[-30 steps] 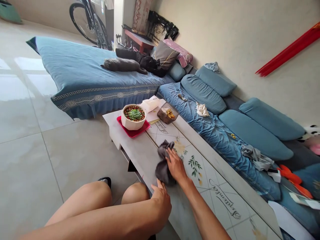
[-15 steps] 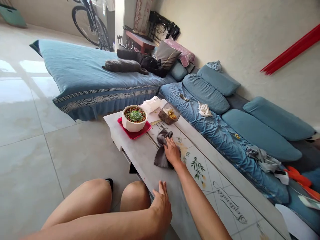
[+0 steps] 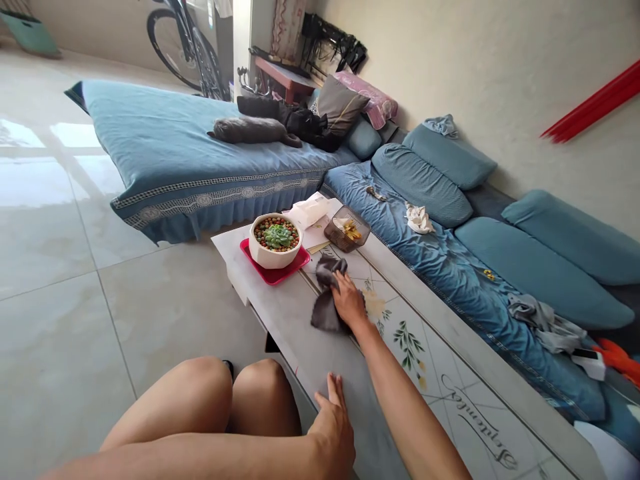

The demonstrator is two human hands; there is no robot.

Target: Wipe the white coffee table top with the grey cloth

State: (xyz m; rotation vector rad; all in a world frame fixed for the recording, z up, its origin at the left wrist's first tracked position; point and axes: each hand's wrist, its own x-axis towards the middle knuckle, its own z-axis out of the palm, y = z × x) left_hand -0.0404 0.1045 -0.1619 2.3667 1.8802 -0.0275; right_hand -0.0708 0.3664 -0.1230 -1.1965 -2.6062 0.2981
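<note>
A dark grey cloth (image 3: 327, 312) lies crumpled on the low table (image 3: 280, 313), and my right hand (image 3: 350, 301) presses on it, with the fingers partly over its folds. My left hand (image 3: 333, 423) rests at the table's near edge, fingers stretched out and holding nothing. Beyond the cloth, a white pot (image 3: 270, 257) with a green succulent (image 3: 279, 236) among small round pebbles stands on a red tray (image 3: 273, 276). A brownish see-through container (image 3: 345, 241) with yellowish scraps in it sits close to the cloth, at the table's far end.
White tissue packaging (image 3: 309, 211) lies behind the pot. A blue-covered sofa (image 3: 425, 267) runs along the table's far side, with cushions (image 3: 545, 267) and crumpled cloths on it. A grey cat (image 3: 253, 130) lies on the blue daybed (image 3: 165, 147). My knees (image 3: 267, 393) are beside the table.
The view has shifted a little, so most things appear farther right. My right hand and the cloth have slid slightly towards the table's far end. My left hand stays at the edge.
</note>
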